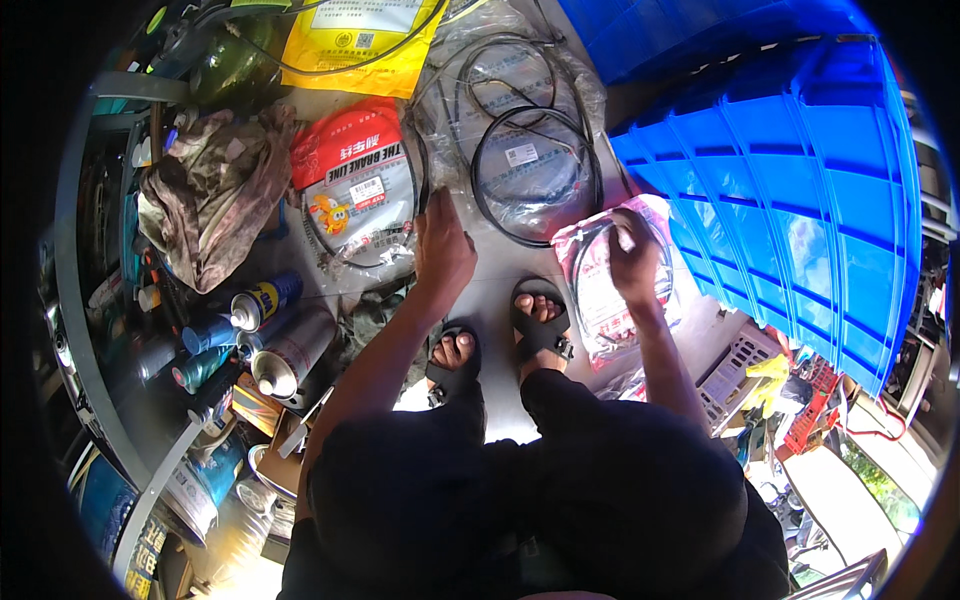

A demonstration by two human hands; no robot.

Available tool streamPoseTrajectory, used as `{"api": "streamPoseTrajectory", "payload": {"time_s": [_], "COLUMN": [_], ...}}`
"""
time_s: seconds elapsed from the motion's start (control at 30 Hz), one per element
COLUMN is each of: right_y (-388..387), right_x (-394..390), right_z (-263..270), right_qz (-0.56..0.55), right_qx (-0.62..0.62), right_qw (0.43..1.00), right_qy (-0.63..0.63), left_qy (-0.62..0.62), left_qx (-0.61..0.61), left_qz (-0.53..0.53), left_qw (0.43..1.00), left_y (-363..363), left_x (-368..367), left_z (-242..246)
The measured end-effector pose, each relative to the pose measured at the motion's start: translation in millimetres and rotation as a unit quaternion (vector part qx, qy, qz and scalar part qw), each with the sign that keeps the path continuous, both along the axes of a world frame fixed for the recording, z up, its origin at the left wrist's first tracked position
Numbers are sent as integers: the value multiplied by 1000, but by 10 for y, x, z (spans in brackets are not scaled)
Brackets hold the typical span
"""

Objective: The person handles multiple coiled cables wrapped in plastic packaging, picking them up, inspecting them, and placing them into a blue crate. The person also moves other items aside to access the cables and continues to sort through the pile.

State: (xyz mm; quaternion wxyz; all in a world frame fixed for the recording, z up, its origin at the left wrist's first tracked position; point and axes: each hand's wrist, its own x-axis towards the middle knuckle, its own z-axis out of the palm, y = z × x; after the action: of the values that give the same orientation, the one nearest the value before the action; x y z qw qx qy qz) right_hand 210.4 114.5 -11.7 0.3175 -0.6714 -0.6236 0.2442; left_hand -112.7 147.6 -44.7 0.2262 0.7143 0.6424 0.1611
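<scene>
My left hand [444,244] is at the right edge of a red and clear plastic packet of coiled brake cable [367,187] on the floor; its fingertips are by the dark cable there, and I cannot tell whether they grip it. On the right, my right hand [634,259] lies over a pink and clear packet with coiled black cable [600,300], thumb and fingers curled, its grip unclear. Between and above the hands, loose black cable coils [480,187] rest on clear plastic bags, one with a white label [523,154]. A yellow packet [360,52] lies at the top.
Blue plastic bins [787,180] stand at the right. On the left are a crumpled stained cloth [217,195], a WD-40 can [266,300], other spray cans [289,360] and a metal shelf frame [75,262]. A grey plastic basket [739,367] is at lower right. My sandalled feet are below the hands.
</scene>
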Motion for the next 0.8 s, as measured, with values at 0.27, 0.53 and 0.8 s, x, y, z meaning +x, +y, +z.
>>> {"api": "streamPoseTrajectory", "payload": {"time_s": [0.27,0.53,0.8], "right_y": [569,276,359], "right_x": [-1270,-1191,-1000], "right_z": [-169,-93,366], "right_qz": [151,186,25], "right_qx": [-73,3,87], "right_qw": [932,971,996], "right_qy": [-320,-150,-24], "left_qy": [-410,-548,-397], "left_qx": [-87,-320,-122], "left_qz": [208,315,196], "left_qw": [884,706,888], "left_y": [199,531,269], "left_x": [183,212,103], "left_z": [-515,-323,-128]}}
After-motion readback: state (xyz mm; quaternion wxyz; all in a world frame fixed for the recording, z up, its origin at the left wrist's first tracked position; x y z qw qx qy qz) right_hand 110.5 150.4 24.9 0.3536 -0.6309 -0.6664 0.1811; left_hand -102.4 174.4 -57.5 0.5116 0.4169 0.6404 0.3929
